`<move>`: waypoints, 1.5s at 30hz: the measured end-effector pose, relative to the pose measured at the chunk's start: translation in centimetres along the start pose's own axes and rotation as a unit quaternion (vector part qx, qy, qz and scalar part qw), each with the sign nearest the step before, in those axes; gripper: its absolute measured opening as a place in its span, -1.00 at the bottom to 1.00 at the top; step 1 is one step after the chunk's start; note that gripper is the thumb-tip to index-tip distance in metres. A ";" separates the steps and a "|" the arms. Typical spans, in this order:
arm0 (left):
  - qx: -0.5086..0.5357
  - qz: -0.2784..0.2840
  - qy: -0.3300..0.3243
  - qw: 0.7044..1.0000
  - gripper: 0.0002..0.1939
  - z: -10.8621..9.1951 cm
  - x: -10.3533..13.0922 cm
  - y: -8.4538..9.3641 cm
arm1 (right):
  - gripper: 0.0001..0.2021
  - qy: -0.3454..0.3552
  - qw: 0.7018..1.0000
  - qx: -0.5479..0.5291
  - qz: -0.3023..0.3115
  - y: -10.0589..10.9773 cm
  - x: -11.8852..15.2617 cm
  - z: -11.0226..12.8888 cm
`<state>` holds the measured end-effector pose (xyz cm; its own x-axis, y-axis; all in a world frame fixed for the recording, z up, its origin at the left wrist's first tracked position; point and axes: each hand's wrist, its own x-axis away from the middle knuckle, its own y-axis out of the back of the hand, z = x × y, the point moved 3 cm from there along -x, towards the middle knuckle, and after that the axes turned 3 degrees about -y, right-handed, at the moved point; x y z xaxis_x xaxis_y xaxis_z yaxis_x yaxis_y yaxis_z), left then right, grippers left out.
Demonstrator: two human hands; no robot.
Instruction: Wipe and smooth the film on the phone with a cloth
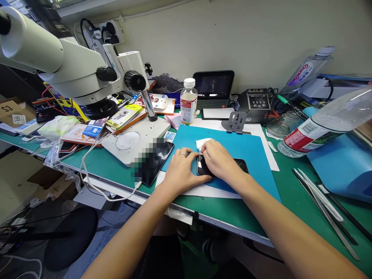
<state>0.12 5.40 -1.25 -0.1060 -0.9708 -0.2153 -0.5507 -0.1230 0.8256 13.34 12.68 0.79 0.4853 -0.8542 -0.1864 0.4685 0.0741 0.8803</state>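
Note:
A black phone (241,164) lies flat on a blue mat (255,149), its middle covered by my right hand. My left hand (182,170) rests at the phone's left end, thumb along the near edge and index finger at the far left corner, gripping it. Fingers bent together, my right hand (216,157) pinches a white tissue (204,143) against the phone's upper left corner. White paper (223,192) shows under the mat. A second dark phone (157,162) with a white cable plugged in lies left of the mat.
A microscope (84,73) stands on the left, beside stacked packets. A drink bottle (188,101), a small screen (213,86) and a black device (255,104) line the back. On the right are a large tilted bottle (325,124) and several thin tools (322,201).

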 end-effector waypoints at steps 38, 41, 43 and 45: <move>0.022 0.007 -0.027 0.999 -0.33 -0.1 0.1 -0.2 | -0.42 0.019 0.988 -0.063 0.140 6.5 3.5 -7.5; 0.032 0.003 -0.038 0.999 -0.34 -0.2 0.3 -0.3 | -0.32 0.071 0.984 -0.049 0.153 5.5 4.0 -7.5; 0.035 0.004 -0.040 0.999 -0.35 -0.3 0.4 -0.3 | -0.26 0.096 0.983 -0.034 0.153 5.0 4.3 -7.2; 0.033 0.006 -0.037 0.999 -0.36 -0.3 0.5 -0.3 | -0.24 0.101 0.983 -0.031 0.150 4.9 4.6 -7.2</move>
<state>0.49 4.94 -1.44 -0.1725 -0.9538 -0.2459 -0.6021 -0.0954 0.7927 23.17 12.85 1.08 0.7422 -0.6701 -0.0106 0.3234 0.3442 0.8814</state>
